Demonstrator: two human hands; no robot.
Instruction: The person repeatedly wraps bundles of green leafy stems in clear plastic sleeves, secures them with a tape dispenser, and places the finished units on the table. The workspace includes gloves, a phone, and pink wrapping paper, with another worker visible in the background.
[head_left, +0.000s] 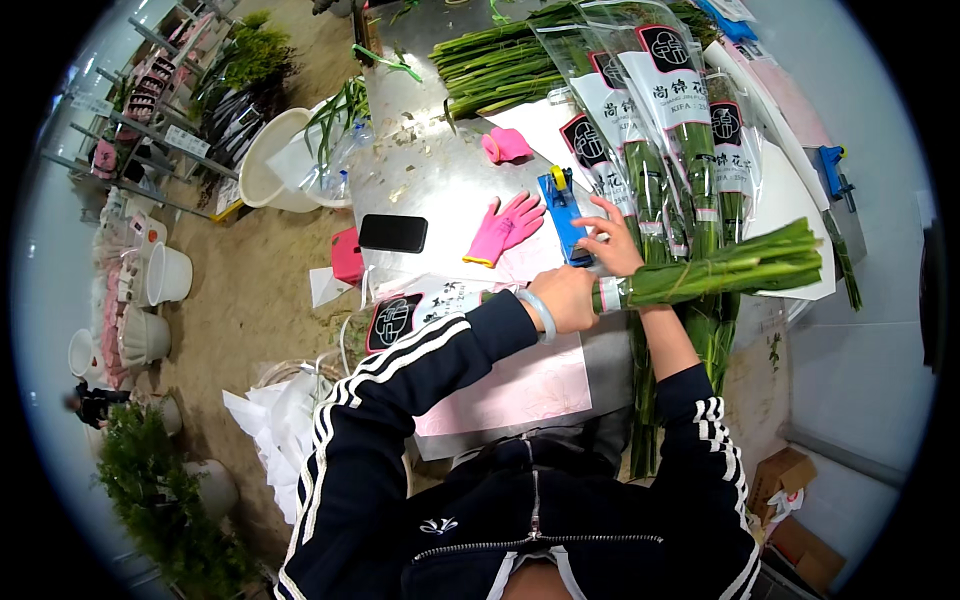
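My left hand (564, 295), with a pale bangle at the wrist, grips a bundle of green stems (720, 271) in a printed clear sleeve (450, 294). The bundle lies crosswise, cut ends to the right, its sleeved end at the left partly behind my sleeve. A pale band (610, 292) circles the stems just right of that hand. My right hand (616, 244) reaches from beneath the bundle, fingers spread over the cutter end of a blue tape dispenser (562, 206) with a yellow core. Whether a fingertip touches tape is too small to tell.
Several sleeved bundles (701, 161) and a pile of loose stems (495, 64) cover the far right of the metal table (405, 169). Pink gloves (504, 226) and a black phone (394, 233) lie left of the dispenser. Floor buckets (271, 161) stand at the left.
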